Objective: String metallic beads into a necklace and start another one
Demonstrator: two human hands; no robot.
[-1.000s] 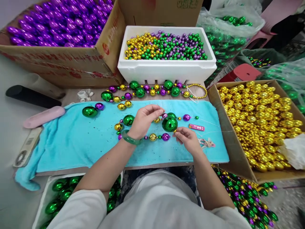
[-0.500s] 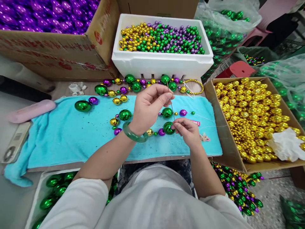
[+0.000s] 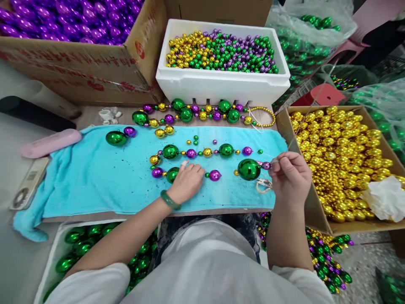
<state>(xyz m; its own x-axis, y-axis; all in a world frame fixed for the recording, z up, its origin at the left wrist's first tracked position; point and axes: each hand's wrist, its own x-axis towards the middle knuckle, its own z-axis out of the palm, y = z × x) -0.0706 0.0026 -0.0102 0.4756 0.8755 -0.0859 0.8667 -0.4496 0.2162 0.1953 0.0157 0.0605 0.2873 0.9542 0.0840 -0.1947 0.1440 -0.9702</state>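
Note:
A strand of green, gold and purple beads lies in a loop on the turquoise towel. My left hand rests palm down on the strand's lower row, fingers pressed on beads beside a green one. My right hand is closed in a pinch on a thin needle with thread, at the towel's right end. Just left of its fingertips sit a small purple bead and a large green ball on the thread. A purple bead lies between the hands.
A white foam box of small mixed beads stands behind the towel, with a finished strand before it. A carton of gold balls is right, a carton of purple ones back left, green balls near left. A pink case lies left.
My left hand dropped from the raised thread down onto the lower beads. My right hand pulled the needle and thread out to the right, and the large green ball slid right along it.

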